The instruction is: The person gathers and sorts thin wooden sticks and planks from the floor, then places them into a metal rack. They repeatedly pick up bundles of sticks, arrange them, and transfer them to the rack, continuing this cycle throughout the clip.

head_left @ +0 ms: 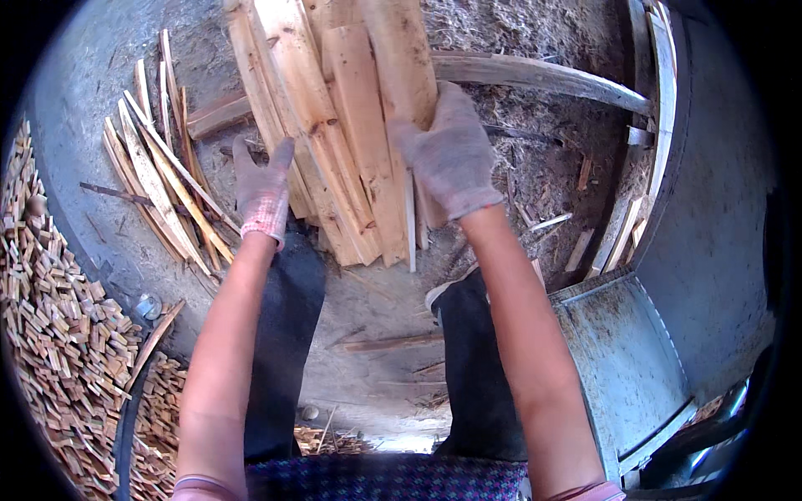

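Note:
A stack of long pale wooden boards [357,125] with knots lies in front of me, running from the upper edge down toward my legs. My right hand [455,154], in a greyish glove, grips the rightmost board [403,67], with the thumb over its face and the fingers at its right edge. To the left of the stack is my left hand [264,188], in a similar glove with a pinkish cuff. Its fingers are spread, and one fingertip is close to the left boards; whether it touches them I cannot tell.
A crosswise timber [543,77] runs under the stack. Thin wood strips [159,188] lie at the left. Many small cut pieces [63,351] are heaped at far left. A blue-grey metal chute or box [622,359] stands by my right arm. Sawdust and scraps cover the ground at right.

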Available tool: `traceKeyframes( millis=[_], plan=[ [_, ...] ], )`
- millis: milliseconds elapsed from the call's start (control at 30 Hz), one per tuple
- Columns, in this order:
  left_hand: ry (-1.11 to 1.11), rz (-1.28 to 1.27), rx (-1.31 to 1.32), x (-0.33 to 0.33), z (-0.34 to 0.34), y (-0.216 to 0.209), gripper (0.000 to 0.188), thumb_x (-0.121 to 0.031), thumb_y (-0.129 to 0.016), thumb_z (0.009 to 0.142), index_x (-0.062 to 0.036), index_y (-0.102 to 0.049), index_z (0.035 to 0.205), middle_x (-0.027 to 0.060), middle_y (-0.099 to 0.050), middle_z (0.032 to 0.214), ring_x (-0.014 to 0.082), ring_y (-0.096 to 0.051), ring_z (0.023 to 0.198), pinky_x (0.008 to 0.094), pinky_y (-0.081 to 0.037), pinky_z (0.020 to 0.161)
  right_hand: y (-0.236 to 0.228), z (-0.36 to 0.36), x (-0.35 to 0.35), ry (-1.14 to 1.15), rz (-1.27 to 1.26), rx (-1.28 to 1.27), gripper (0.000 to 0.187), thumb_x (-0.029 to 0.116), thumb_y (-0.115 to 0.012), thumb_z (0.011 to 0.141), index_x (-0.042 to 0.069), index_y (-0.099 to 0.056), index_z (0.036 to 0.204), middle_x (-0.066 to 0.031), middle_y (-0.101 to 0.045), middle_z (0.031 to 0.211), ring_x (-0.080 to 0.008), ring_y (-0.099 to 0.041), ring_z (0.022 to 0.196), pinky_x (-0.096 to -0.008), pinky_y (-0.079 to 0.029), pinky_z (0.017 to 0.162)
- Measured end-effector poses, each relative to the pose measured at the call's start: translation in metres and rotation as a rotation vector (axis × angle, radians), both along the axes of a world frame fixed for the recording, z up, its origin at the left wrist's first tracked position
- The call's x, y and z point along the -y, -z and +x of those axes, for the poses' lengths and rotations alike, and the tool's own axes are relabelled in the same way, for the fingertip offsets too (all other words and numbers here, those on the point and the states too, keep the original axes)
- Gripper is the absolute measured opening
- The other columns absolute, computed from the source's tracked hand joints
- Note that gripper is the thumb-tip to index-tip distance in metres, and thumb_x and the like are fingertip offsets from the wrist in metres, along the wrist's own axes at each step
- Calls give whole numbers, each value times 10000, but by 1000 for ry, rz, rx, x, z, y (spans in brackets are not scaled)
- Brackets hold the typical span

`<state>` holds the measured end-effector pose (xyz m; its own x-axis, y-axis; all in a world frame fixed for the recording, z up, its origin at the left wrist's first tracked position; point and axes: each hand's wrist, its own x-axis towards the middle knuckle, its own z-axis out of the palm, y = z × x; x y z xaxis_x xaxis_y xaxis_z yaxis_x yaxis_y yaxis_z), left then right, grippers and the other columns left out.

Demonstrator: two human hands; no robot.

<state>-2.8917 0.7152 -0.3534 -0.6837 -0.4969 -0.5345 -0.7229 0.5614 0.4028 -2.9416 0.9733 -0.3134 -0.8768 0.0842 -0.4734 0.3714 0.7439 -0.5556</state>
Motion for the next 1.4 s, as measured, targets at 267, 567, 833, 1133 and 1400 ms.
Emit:
traceKeyframes(
  millis=[267,567,833,1133,1400],
  plan=[
    [-366,950,134,55,-4,48,892,-569,-677,954,27,-385,1550,203,-499,1534,292,-498,1405,429,-384,1178,74,35,-59,689,-988,513,1004,731,-636,908,-7,-400,1547,-169,-539,1483,-266,-580,1308,-408,-464,1116],
    [-195,819,351,13,-17,-24,632,-360,-751,935,66,-581,1371,146,-704,1232,179,-676,1116,350,-544,1010,40,8,24,8,-530,317,1120,873,-432,899,-62,-397,1514,-312,-572,1417,-435,-506,1386,-435,-342,1190],
    [-588,1467,175,29,38,36,741,-510,-752,919,-22,-543,1435,151,-632,1381,276,-595,1271,442,-382,1199,86,42,7,236,-997,411,1162,804,-673,815,-15,-349,1572,-219,-594,1402,-279,-555,1303,-385,-402,1140],
    [-617,1262,160,-2,34,10,711,-450,-742,935,-7,-507,1438,166,-630,1349,288,-628,1217,454,-474,1121,44,27,25,177,-845,528,1093,662,-829,747,-76,-448,1458,-207,-675,1248,-260,-636,1148,-363,-486,1032],
    [-626,1221,197,-31,32,-127,818,-464,-744,904,61,-459,1464,212,-596,1396,280,-623,1256,418,-494,1115,-75,37,16,306,-975,556,885,494,-849,811,-83,-496,1383,-173,-671,1232,-199,-628,1126,-331,-496,1025]
  ],
)
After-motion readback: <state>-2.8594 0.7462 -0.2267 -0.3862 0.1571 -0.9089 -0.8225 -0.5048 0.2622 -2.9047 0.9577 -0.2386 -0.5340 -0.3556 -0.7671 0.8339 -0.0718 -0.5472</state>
